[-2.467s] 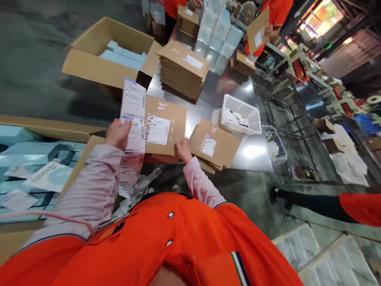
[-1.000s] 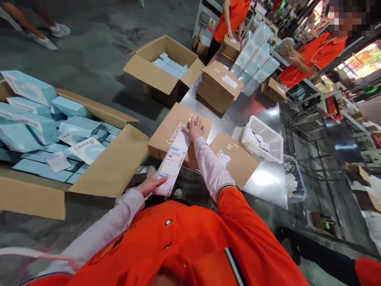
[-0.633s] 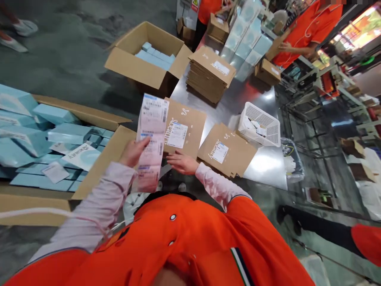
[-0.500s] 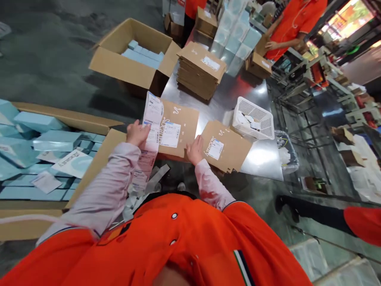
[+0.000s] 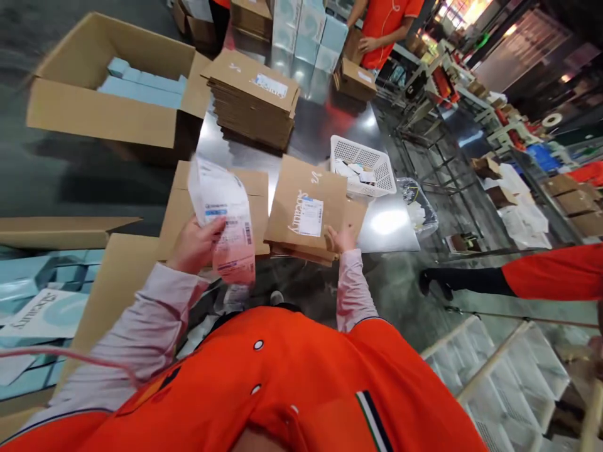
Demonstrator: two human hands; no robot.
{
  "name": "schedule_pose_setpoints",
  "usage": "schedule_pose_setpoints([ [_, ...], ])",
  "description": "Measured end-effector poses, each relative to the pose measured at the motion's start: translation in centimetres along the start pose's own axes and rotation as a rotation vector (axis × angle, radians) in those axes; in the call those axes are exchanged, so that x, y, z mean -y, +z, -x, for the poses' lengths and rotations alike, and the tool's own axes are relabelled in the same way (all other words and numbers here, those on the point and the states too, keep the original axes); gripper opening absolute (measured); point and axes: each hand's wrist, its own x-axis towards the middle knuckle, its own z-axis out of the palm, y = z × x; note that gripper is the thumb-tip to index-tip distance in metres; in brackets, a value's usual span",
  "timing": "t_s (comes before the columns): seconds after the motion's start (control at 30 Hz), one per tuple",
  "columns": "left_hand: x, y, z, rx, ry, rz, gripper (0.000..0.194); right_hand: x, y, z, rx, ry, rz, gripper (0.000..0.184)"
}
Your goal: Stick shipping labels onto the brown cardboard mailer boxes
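Observation:
A strip of printed shipping labels (image 5: 230, 242) is pinched in my left hand (image 5: 195, 243), its upper end curling over. Beneath and behind the strip lies flat brown cardboard (image 5: 258, 185) with no label visible on the part that shows. My right hand (image 5: 343, 238) grips the lower right edge of a flattened cardboard box (image 5: 292, 182), thumb on top; the fingers below are partly hidden. This box carries white lettering and a white shipping label (image 5: 311, 217). It rests over other flat cardboard (image 5: 357, 213), which sticks out at the right.
A tall stack of flattened boxes (image 5: 254, 94) stands farther back on the metal table (image 5: 396, 226). A white basket (image 5: 362, 154) holds paper pieces. Open cartons of pale blue boxes stand at back left (image 5: 103, 107) and near left (image 5: 101, 295). A co-worker (image 5: 386, 25) stands across the table.
The labelled box has moved right onto the other flat cardboard with my right hand. My left hand has lifted the label strip, uncovering cardboard beneath. The view has shifted to the right.

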Motion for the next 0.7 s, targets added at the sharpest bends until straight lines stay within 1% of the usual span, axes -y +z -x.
schedule_pose_setpoints([
  [0.03, 0.3, 0.8, 0.9, 0.019, -0.039, 0.072, 0.059, 0.7, 0.1, 0.3, 0.092, 0.001, 0.0, 0.056],
  [0.07, 0.6, 1.5, 1.7, 0.052, -0.083, 0.14, 0.063, 1.8, 0.9, 0.8, 0.239, -0.034, -0.063, 0.051],
  [0.13, 1.4, 2.1, 3.3, 0.165, -0.186, 0.233, 0.067, 4.5, 3.6, 2.5, 0.593, -0.178, -0.321, 0.047],
  [0.17, 1.8, 2.1, 3.8, 0.242, -0.236, 0.239, 0.067, 5.8, 5.1, 3.5, 0.705, -0.236, -0.474, 0.049],
  [0.2, 2.1, 1.8, 4.2, 0.318, -0.274, 0.22, 0.066, 7.0, 6.6, 4.5, 0.744, -0.259, -0.62, 0.051],
  [0.23, 2.3, 1.4, 4.5, 0.372, -0.285, 0.203, 0.064, 7.9, 7.8, 5.6, 0.727, -0.252, -0.74, 0.054],
  [0.27, 2.4, 1.0, 4.6, 0.381, -0.267, 0.203, 0.063, 8.7, 8.8, 6.5, 0.688, -0.228, -0.819, 0.056],
  [0.3, 2.5, 0.5, 4.6, 0.347, -0.225, 0.22, 0.064, 9.2, 9.6, 7.3, 0.665, -0.204, -0.853, 0.056],
  [0.33, 2.6, 0.0, 4.5, 0.274, -0.17, 0.255, 0.066, 9.5, 10.1, 7.9, 0.678, -0.19, -0.849, 0.055],
  [0.37, 2.6, -0.3, 4.4, 0.174, -0.122, 0.295, 0.068, 9.8, 10.4, 8.2, 0.721, -0.19, -0.818, 0.054],
  [0.4, 2.6, -0.5, 4.2, 0.076, -0.095, 0.326, 0.07, 10.1, 10.5, 8.3, 0.766, -0.202, -0.772, 0.054],
  [0.43, 2.7, -0.7, 4.1, 0.0, -0.094, 0.339, 0.07, 10.5, 10.6, 8.2, 0.779, -0.217, -0.722, 0.054],
  [0.47, 2.7, -0.7, 4.1, -0.05, -0.113, 0.338, 0.071, 11.0, 10.7, 7.8, 0.753, -0.235, -0.678, 0.056],
  [0.5, 2.8, -0.6, 4.1, -0.081, -0.137, 0.33, 0.07, 11.5, 10.8, 7.4, 0.699, -0.263, -0.639, 0.056],
  [0.57, 2.9, -0.3, 4.3, -0.113, -0.16, 0.34, 0.072, 12.8, 10.9, 6.3, 0.595, -0.341, -0.564, 0.045],
  [0.6, 3.0, -0.2, 4.4, -0.124, -0.148, 0.361, 0.074, 13.4, 11.0, 5.9, 0.58, -0.387, -0.525, 0.036],
  [0.67, 3.2, -0.1, 4.5, -0.153, -0.104, 0.396, 0.075, 14.3, 11.2, 5.5, 0.618, -0.475, -0.468, 0.02],
  [0.7, 3.4, -0.1, 4.4, -0.166, -0.084, 0.394, 0.072, 14.6, 11.3, 5.5, 0.639, -0.501, -0.45, 0.016],
])
